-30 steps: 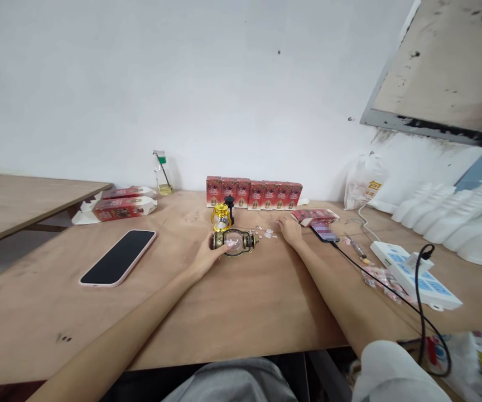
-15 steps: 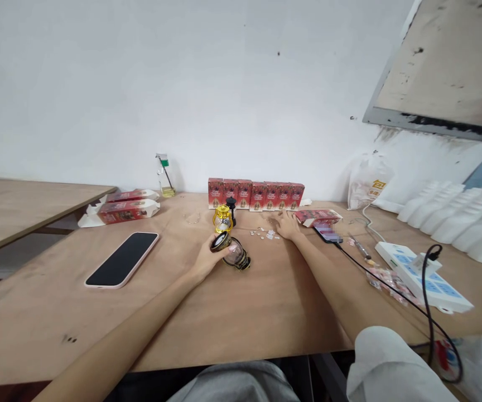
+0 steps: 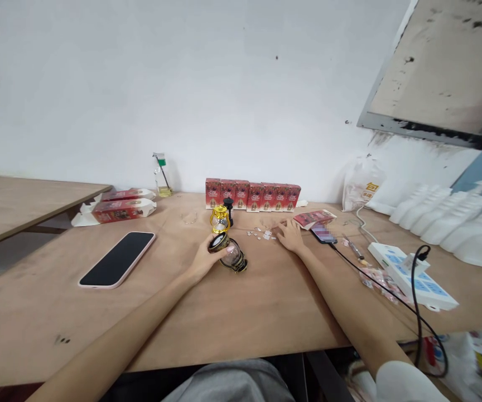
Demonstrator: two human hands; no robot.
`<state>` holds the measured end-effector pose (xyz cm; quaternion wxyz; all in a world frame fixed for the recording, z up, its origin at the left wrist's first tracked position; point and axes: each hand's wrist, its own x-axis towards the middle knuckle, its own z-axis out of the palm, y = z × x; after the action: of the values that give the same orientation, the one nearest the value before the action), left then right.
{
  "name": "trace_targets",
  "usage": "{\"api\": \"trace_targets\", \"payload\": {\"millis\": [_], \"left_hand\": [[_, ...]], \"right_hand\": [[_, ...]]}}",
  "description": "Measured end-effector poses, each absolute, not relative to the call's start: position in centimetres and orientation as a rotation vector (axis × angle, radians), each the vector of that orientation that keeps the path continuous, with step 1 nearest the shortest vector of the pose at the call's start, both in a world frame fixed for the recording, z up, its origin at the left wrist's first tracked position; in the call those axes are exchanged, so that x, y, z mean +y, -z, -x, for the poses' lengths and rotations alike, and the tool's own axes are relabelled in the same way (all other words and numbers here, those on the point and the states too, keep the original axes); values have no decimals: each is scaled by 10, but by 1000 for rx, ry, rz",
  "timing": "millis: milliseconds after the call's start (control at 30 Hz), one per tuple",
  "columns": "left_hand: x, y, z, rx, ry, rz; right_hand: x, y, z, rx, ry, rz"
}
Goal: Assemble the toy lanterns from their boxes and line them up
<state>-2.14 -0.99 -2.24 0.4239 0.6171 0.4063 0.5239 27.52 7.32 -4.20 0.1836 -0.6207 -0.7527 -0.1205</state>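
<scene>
My left hand (image 3: pixel 205 260) is closed around a small bronze-and-black lantern (image 3: pixel 233 255). It is tilted on its side, with its round base facing up toward me. Just behind it, a gold lantern (image 3: pixel 220 219) stands upright, partly covering a black lantern (image 3: pixel 228 207). My right hand (image 3: pixel 290 237) rests low over the table with its fingers apart, beside several small white pieces (image 3: pixel 267 235). Close to its fingertips lies a red printed box (image 3: pixel 315 218); whether they touch it, I cannot tell.
Several red boxes (image 3: pixel 254 196) stand in a row near the wall. A phone (image 3: pixel 117 259) lies at left, opened boxes (image 3: pixel 124 210) behind it. On the right are a cabled phone (image 3: pixel 323 233), a power strip (image 3: pixel 412 276) and white spray bottles (image 3: pixel 446 215).
My right hand has drawn back slightly toward me, and the red box beside it sits at a different angle. My left hand keeps the lantern in nearly the same place. The view has shifted slightly.
</scene>
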Motion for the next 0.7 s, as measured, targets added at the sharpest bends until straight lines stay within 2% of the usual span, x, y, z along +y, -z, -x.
{"api": "trace_targets", "payload": {"millis": [100,300,367,467,600,700], "left_hand": [[-11,21,20,1059,-1417,-1600],[-19,9,24,1276,-1876,-2025],[-23,8,26,1260,-1800,-2298],[-26,11,27,1214,-1509,-2657],[-28,15,25,1204,-1237,-2779],[-29,14,25,1226,-1214,-2783]], "right_hand": [[65,42,-275,-2042,384,1660],[32,38,-246,-1877,421,1319],[13,36,-226,-1859,418,1153],[-15,31,-195,-1863,387,919],[-35,30,-170,-1935,428,728],[-36,32,-169,-2013,487,693]]}}
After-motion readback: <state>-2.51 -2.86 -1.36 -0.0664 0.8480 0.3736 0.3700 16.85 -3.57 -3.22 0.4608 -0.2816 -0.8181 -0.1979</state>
